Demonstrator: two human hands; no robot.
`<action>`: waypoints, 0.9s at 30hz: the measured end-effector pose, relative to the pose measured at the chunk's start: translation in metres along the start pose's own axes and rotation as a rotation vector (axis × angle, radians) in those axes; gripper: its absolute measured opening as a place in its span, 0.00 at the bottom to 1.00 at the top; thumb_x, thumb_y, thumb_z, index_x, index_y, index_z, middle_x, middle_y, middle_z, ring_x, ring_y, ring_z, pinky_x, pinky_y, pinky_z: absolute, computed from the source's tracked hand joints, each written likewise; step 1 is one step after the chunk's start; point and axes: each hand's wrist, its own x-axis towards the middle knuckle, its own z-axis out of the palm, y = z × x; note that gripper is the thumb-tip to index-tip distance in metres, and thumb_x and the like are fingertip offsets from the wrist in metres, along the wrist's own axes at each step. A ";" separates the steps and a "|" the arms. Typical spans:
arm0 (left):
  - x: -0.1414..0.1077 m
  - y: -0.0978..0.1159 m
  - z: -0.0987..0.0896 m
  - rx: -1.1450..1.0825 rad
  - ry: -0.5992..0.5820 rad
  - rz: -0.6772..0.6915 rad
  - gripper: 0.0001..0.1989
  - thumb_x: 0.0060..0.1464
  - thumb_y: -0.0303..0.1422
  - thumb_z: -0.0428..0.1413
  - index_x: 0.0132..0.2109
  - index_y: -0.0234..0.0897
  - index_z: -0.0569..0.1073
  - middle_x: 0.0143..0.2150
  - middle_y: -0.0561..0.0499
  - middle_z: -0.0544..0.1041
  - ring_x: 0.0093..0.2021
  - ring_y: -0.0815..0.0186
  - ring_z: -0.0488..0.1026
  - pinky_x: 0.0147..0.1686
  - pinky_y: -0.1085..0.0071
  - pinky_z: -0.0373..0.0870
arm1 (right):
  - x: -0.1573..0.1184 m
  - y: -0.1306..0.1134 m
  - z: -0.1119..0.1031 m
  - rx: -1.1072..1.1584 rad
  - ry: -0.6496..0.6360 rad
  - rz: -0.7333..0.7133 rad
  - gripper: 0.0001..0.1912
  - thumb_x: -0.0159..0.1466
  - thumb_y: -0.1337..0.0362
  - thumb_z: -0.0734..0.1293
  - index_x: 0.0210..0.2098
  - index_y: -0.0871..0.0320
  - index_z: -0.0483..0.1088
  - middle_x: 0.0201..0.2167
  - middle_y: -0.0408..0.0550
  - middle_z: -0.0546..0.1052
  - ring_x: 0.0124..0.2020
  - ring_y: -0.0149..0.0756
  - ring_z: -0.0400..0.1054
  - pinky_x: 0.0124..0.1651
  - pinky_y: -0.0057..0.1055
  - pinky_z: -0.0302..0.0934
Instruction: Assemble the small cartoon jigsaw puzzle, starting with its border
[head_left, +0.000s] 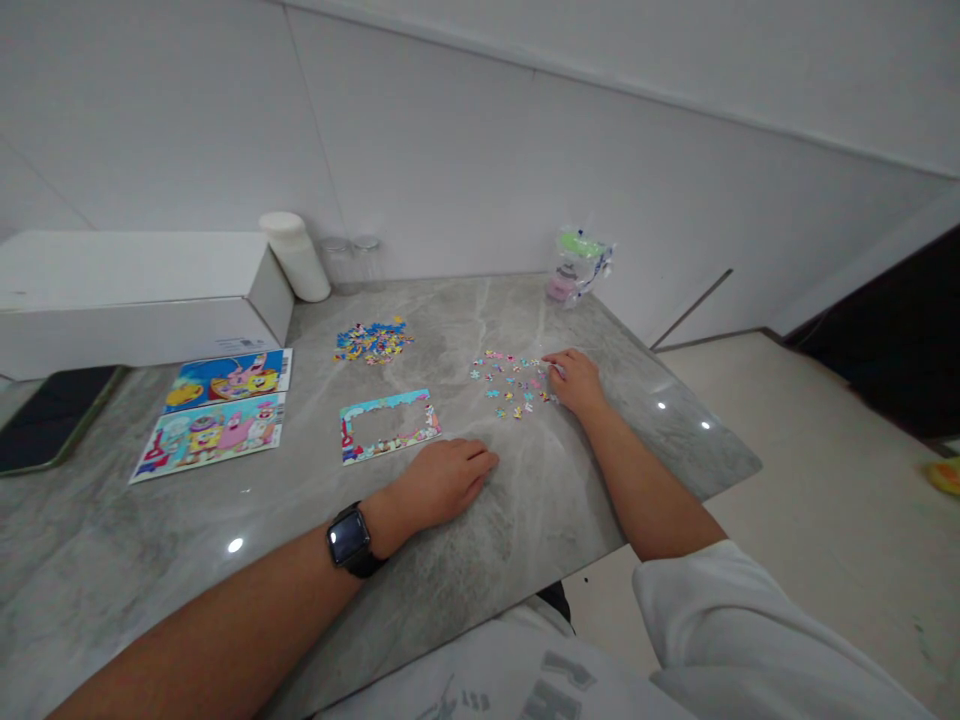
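My left hand (450,480) lies palm down on the grey table, its fingers stretched out and holding nothing. Just beyond it is a jigsaw puzzle (346,446) with its colourful border joined and its middle bare. My right hand (576,384) is at the right edge of a loose spread of puzzle pieces (510,383). Its index finger and thumb are closed around what looks like a small puzzle piece (558,370), partly hidden by the fingers. Farther back lies a heap of mostly blue and yellow puzzle pieces (373,342).
Two cartoon picture sheets (217,420) and a phone (56,415) lie at left. Behind them stand a white box (135,300), a white bottle (297,258) and two clear glasses (354,265). A plastic packet (576,268) rests by the wall. The table edge (697,495) runs along the right.
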 end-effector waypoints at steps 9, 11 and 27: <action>0.001 -0.002 -0.004 -0.043 -0.012 0.001 0.11 0.71 0.30 0.51 0.52 0.39 0.79 0.46 0.46 0.81 0.44 0.60 0.78 0.42 0.64 0.72 | 0.000 0.014 -0.009 0.143 0.125 -0.072 0.19 0.61 0.72 0.62 0.43 0.55 0.82 0.43 0.54 0.83 0.47 0.48 0.75 0.56 0.47 0.68; 0.001 -0.003 -0.002 -0.041 -0.012 0.006 0.11 0.71 0.31 0.51 0.51 0.39 0.78 0.45 0.46 0.80 0.43 0.60 0.78 0.42 0.64 0.71 | 0.000 0.016 -0.011 0.151 0.113 -0.100 0.16 0.62 0.70 0.63 0.41 0.54 0.82 0.41 0.54 0.83 0.45 0.47 0.75 0.55 0.46 0.69; 0.002 -0.004 -0.004 -0.060 -0.034 0.012 0.13 0.73 0.32 0.50 0.53 0.40 0.79 0.46 0.46 0.81 0.44 0.60 0.78 0.44 0.64 0.73 | -0.004 -0.018 -0.005 0.134 -0.226 -0.363 0.15 0.67 0.69 0.67 0.45 0.53 0.85 0.44 0.51 0.83 0.47 0.42 0.75 0.56 0.39 0.64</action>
